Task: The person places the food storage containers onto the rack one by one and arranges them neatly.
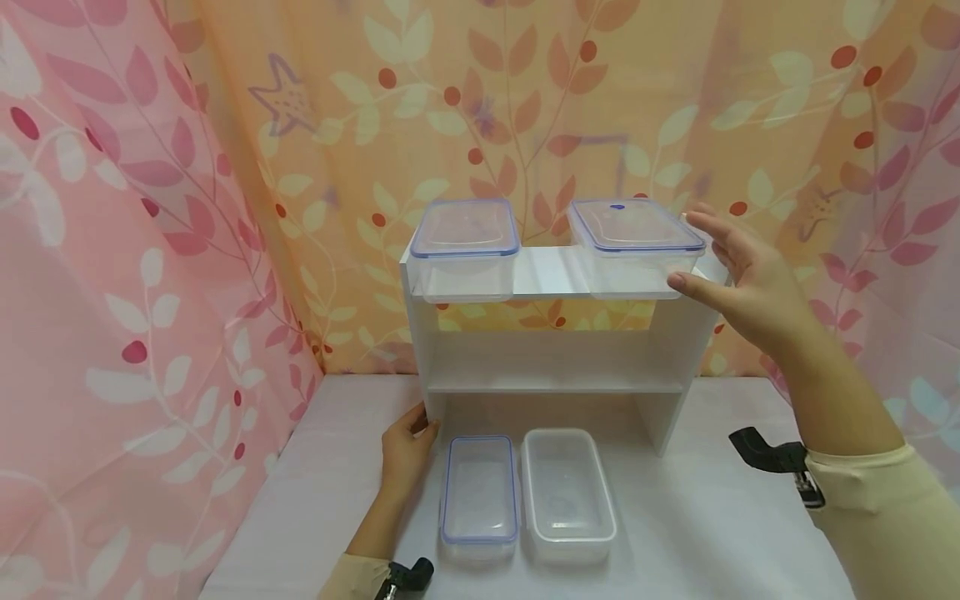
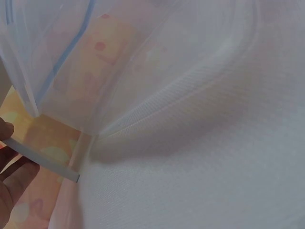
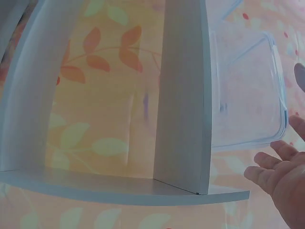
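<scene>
My left hand (image 1: 407,452) pinches the lower edge of the left side panel of a small white shelf (image 1: 555,360). In the left wrist view, the thumb and fingers of that hand (image 2: 16,183) lie on either side of the panel's edge. Beside the right end of the shelf top, my right hand (image 1: 761,296) is held with its fingers spread. It is close to a clear lidded food container (image 1: 645,268) with a blue rim; whether it touches is hard to tell. The right wrist view shows the fingers (image 3: 267,160) extended near that container.
A second blue-rimmed food container (image 1: 468,273) stands on the shelf top at left. On the white table (image 1: 720,517), a blue-rimmed container (image 1: 480,492) and a white-rimmed one (image 1: 570,492) sit side by side before the shelf. Patterned curtains (image 1: 135,250) hang around.
</scene>
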The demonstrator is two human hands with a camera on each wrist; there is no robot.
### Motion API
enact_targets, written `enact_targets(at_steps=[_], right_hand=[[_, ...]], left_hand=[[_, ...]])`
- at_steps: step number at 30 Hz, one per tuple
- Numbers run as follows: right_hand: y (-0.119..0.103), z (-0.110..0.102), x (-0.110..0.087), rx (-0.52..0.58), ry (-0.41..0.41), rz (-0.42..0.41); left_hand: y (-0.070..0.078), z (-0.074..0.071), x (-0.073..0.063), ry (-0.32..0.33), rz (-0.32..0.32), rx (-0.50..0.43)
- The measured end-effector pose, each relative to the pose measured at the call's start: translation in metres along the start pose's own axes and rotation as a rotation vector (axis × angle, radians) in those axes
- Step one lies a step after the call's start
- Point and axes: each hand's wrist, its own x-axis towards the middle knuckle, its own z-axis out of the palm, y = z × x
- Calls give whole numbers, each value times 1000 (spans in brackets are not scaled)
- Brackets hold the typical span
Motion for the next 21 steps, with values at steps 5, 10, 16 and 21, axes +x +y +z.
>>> enact_targets(at_steps=[5, 10, 16, 21], right_hand=[[0, 3, -10, 37, 84, -27], [3, 8, -22, 73, 137, -86], [6, 13, -34, 80, 185, -132], [7, 18, -45, 86, 233, -189]], left_hand=[[1, 0, 0, -2, 5, -12], [1, 1, 0, -8, -2, -21], [1, 2, -1, -8, -4, -16], [2, 1, -1, -10, -7, -16]])
